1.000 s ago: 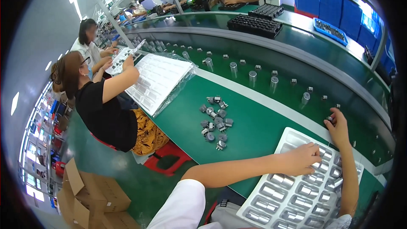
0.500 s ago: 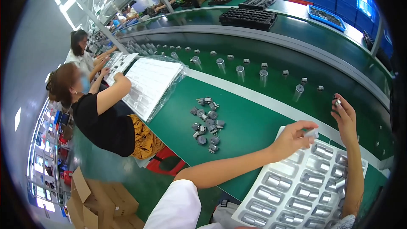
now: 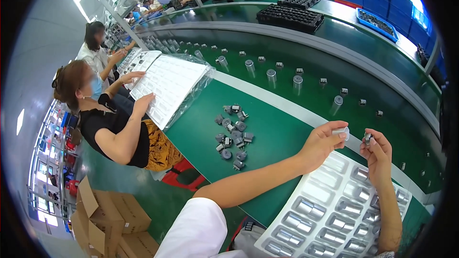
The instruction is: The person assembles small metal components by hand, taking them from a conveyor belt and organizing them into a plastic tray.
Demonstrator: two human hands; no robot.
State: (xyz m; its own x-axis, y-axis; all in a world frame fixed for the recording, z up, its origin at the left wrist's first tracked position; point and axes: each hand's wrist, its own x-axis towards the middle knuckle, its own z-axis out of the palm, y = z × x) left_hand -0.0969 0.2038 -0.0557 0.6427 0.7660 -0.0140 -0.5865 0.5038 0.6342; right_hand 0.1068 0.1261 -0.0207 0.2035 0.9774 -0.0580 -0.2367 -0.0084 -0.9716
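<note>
My left hand [image 3: 316,147] grips a silver metal cylinder [image 3: 340,133] between thumb and fingers, above the far edge of a white moulded tray [image 3: 319,193]. To its right, my right hand [image 3: 380,157] pinches a small dark-and-silver cylindrical part [image 3: 367,138] in its fingertips. The two held pieces are apart, at nearly the same height. Silver cylinders [image 3: 310,208] lie on their sides in many of the tray's pockets, while some pockets on its far left side hold nothing. My right forearm covers part of the tray's right side.
A loose pile of small grey parts [image 3: 234,136] lies on the green table [image 3: 272,134]. Upright cylinders [image 3: 297,82] and small parts stand along the green conveyor [image 3: 315,100]. At left, a co-worker [image 3: 119,134] handles a white tray [image 3: 174,83] in plastic film. Cardboard boxes [image 3: 117,215] stand on the floor.
My left hand has lifted the cylinder up off the tray area. My right hand has come down and left toward it with the small part. The nearest co-worker's hands have shifted onto the wrapped tray.
</note>
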